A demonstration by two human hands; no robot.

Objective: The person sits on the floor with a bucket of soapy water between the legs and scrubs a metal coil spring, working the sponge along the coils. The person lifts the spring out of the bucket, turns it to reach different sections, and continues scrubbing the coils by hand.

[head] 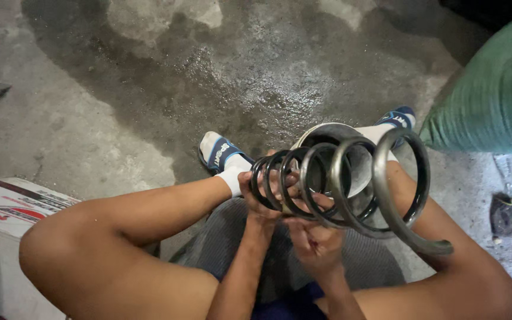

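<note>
Head view shows us a dark coil spring (345, 181) held sideways above our lap, between our bare knees. Our left hand (256, 192) wraps the narrow end coils, fingers closed on the wire. Our right hand (315, 240) cups the lower coils from beneath, also closed on them. We judge the grip works best with both hands snug on the wire and fingers kept out from between the coils, since the wide free end (440, 246) juts past our right thigh. A pale round piece (357, 160) sits behind the coils; we cannot tell what it is. Further out lie wet concrete floor (256, 65), a cardboard box (7, 207) left, and a green sack (499, 95) right, close to the spring's swing.
</note>
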